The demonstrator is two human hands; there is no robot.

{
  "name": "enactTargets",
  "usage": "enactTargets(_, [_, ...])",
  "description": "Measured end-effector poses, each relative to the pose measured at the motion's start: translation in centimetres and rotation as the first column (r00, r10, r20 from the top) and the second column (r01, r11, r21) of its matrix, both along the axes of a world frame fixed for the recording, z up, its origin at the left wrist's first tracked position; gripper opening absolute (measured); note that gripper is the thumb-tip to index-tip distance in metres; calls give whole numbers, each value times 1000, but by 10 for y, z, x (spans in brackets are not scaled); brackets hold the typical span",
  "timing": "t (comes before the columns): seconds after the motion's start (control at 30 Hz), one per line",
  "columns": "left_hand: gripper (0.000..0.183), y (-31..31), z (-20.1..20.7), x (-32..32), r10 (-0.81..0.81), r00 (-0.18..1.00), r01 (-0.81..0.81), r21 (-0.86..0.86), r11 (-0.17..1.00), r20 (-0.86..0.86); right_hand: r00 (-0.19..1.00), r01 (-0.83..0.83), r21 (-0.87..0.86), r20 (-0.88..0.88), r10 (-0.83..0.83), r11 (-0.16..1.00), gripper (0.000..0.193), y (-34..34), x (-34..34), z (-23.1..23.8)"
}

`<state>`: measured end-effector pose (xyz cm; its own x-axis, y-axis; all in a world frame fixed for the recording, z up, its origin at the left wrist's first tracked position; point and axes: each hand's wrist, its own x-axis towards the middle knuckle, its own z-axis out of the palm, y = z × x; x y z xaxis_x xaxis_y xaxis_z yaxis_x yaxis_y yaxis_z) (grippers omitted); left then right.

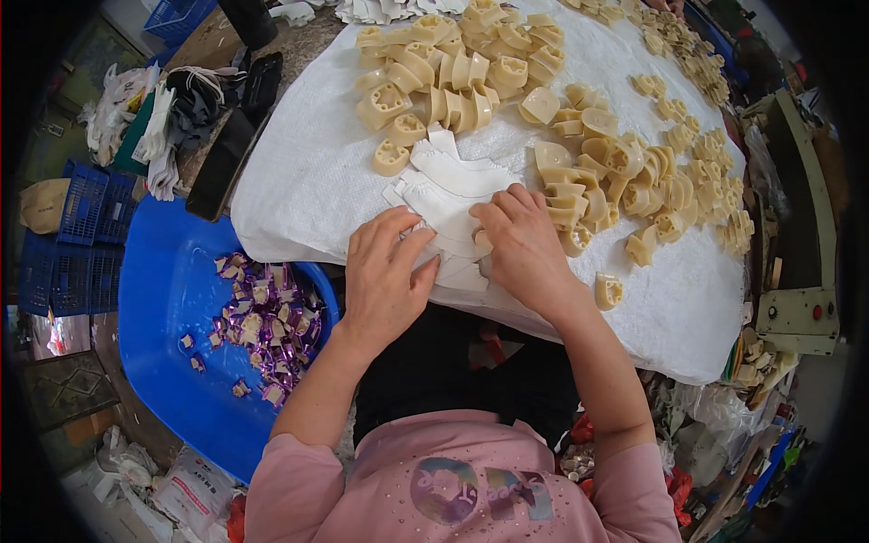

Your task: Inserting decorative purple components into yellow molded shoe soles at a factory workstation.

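Several thin white cut pieces (448, 185) with curved edges lie overlapped in front of me on a white cloth. My left hand (385, 276) is bent over their left edge, fingers curled against a white piece and the thumb a little apart. Across from it, my right hand (529, 253) is closed around a small beige plastic part (482, 241), mostly hidden by the fingers; it resembles a shoe heel. White material shows below and between both hands. A heap of similar hollow beige heels (453, 68) stands just beyond, and a single heel (608, 290) lies right of my right wrist.
More beige heels (625, 172) spread to the right over the white cloth (308, 136). A blue tub (172, 335) at my left contains purple shiny-covered heels (262, 321). Blue crates (81, 226) stand farther left. A green-grey machine (797, 317) stands at the right.
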<state>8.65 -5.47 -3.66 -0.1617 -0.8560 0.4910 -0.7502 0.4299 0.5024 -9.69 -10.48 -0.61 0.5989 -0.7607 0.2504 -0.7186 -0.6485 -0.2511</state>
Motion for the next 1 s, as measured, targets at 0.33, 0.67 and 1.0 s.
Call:
enactTargets(0.33, [33, 0, -1, 6, -26, 999, 26, 9, 1000, -24, 972, 117, 2, 205, -115, 993, 19, -25, 44, -18])
enactTargets(0.67, [32, -1, -1, 9, -17, 999, 17, -3, 1000, -47, 958, 77, 42, 275, -86, 996, 20, -17, 49, -22])
enactTargets(1.0, [33, -3, 2, 8, -9, 1000, 9, -48, 999, 3, 209, -92, 262, 948, -238, 961, 28, 27, 5, -16])
